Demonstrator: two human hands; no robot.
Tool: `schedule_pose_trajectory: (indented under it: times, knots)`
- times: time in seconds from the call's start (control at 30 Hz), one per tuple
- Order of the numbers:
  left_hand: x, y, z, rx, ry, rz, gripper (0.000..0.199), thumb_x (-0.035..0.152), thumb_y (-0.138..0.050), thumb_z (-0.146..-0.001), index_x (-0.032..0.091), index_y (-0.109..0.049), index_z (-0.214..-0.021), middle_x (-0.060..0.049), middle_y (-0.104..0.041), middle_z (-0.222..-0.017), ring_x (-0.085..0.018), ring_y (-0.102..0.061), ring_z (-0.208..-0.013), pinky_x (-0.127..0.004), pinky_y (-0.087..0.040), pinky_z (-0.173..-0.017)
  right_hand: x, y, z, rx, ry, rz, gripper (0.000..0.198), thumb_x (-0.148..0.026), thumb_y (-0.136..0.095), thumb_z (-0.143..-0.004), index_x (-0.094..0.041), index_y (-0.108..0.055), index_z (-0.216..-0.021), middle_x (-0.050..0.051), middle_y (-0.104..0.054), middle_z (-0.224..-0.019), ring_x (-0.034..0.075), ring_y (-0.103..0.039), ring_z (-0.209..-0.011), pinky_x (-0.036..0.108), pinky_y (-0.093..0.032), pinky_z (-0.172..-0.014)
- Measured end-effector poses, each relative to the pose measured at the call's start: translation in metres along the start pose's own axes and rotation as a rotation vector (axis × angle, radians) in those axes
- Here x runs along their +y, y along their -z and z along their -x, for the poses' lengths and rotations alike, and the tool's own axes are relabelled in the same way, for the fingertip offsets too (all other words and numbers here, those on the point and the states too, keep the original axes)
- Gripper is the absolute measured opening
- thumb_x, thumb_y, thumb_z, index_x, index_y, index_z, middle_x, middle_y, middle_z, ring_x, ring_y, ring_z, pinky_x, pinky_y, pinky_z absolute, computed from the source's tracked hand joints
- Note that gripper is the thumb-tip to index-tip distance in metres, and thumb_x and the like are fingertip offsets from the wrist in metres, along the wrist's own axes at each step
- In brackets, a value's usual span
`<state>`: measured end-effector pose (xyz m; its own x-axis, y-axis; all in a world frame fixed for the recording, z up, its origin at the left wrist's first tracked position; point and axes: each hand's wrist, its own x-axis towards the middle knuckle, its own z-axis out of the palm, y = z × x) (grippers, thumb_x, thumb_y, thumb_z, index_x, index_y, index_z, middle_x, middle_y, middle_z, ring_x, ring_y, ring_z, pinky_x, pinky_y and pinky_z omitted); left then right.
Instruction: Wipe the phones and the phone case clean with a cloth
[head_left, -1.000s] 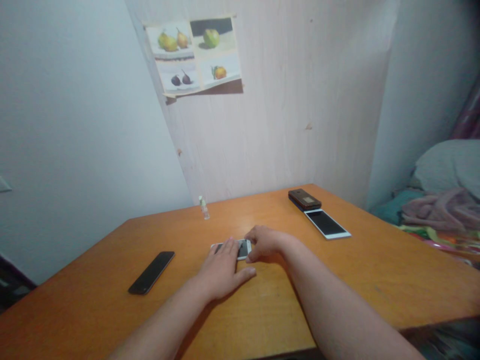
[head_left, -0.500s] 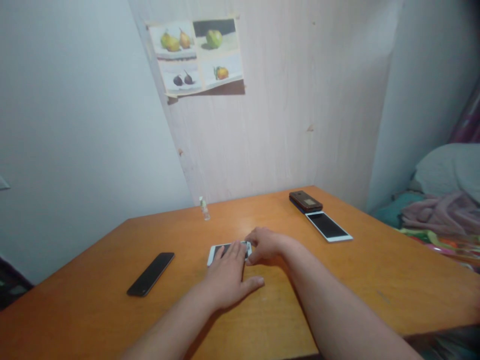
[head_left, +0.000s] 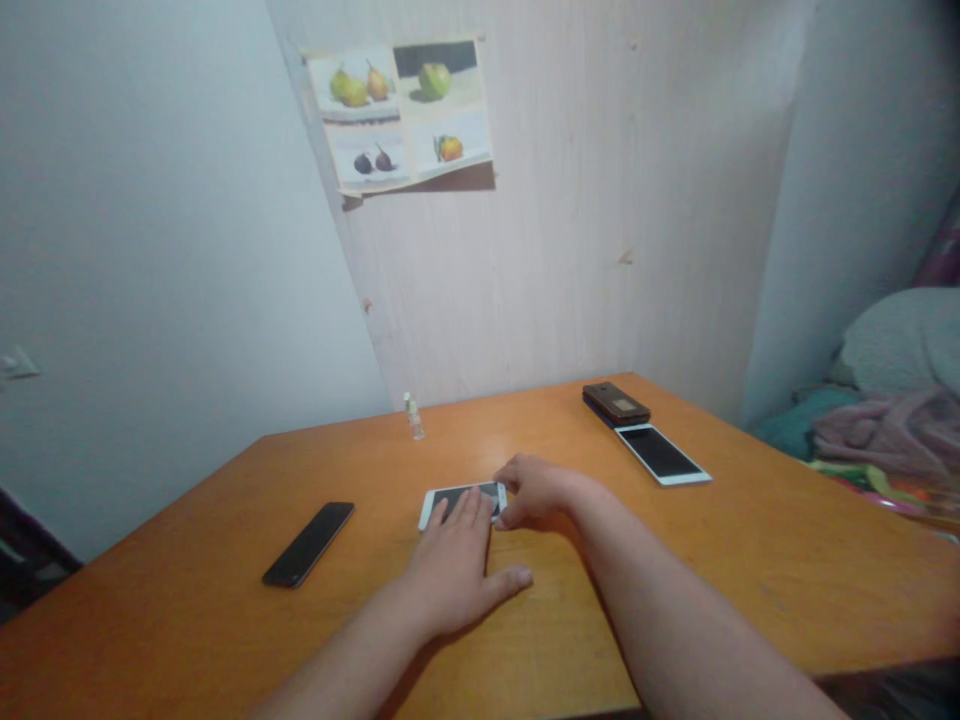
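At mid counter [head_left: 570,630], left hand [head_left: 451,580] flat on white phone [head_left: 450,495], right hand [head_left: 541,490] pinching its end: seemingly steadying; next needs light pressure!

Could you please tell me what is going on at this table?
A person is handling a white phone that lies screen up on the wooden table. The left hand is spread over its screen, and the right hand is at its right end, though whether it grips is hard to tell. A black phone lies to the left, a small bottle stands farther back, and a white tablet and a brown case lie to the right.
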<state>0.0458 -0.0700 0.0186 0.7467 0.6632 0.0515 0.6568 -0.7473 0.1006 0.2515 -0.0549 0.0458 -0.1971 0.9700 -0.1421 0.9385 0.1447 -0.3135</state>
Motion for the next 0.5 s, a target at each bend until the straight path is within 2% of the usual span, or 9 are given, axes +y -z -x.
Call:
schedule_pose_trajectory:
  times: [0.07, 0.23, 0.3, 0.43, 0.5]
  knots:
    - [-0.009, 0.002, 0.006, -0.01, 0.009, -0.011, 0.098, 0.082, -0.036, -0.083, 0.016, -0.029, -0.155, -0.016, -0.026, -0.161, -0.035, -0.019, -0.15, -0.058, -0.014, -0.122, -0.001, 0.001, 0.002, -0.008, -0.005, -0.016, 0.046, -0.055, -0.077, -0.062, -0.023, -0.073, -0.095, 0.002, -0.071, -0.092, 0.018, -0.062, -0.081, 0.022, -0.04, -0.061]
    - [-0.029, 0.006, 0.019, -0.032, 0.157, -0.057, 0.1, 0.082, -0.033, -0.083, 0.012, -0.031, -0.154, -0.019, -0.026, -0.16, -0.036, -0.017, -0.15, -0.058, -0.015, -0.121, 0.003, 0.001, -0.001, -0.004, 0.003, -0.018, 0.049, -0.058, -0.076, -0.063, -0.024, -0.073, -0.097, 0.002, -0.07, -0.095, 0.018, -0.062, -0.082, 0.022, -0.039, -0.059]
    - [-0.022, 0.006, 0.017, -0.048, 0.171, -0.049, 0.104, 0.084, -0.034, -0.081, 0.01, -0.03, -0.154, -0.02, -0.024, -0.161, -0.037, -0.015, -0.15, -0.057, -0.015, -0.121, 0.005, -0.001, -0.004, -0.005, 0.015, -0.005, 0.05, -0.06, -0.076, -0.062, -0.024, -0.073, -0.096, 0.002, -0.07, -0.094, 0.018, -0.062, -0.082, 0.022, -0.039, -0.06]
    - [0.007, 0.003, 0.006, -0.057, 0.048, 0.001, 0.108, 0.085, -0.036, -0.079, 0.011, -0.024, -0.156, -0.018, -0.019, -0.162, -0.035, -0.012, -0.151, -0.055, -0.014, -0.122, 0.007, -0.003, -0.006, 0.006, 0.019, 0.028, 0.049, -0.06, -0.076, -0.062, -0.024, -0.073, -0.095, 0.003, -0.07, -0.094, 0.019, -0.062, -0.083, 0.023, -0.04, -0.062]
    - [0.014, 0.003, 0.004, -0.05, 0.012, 0.015, 0.107, 0.085, -0.037, -0.079, 0.012, -0.023, -0.157, -0.018, -0.018, -0.163, -0.035, -0.013, -0.151, -0.056, -0.013, -0.122, 0.005, -0.002, -0.005, 0.012, 0.023, 0.041, 0.048, -0.058, -0.076, -0.063, -0.024, -0.073, -0.097, 0.004, -0.069, -0.096, 0.02, -0.062, -0.084, 0.023, -0.04, -0.063]
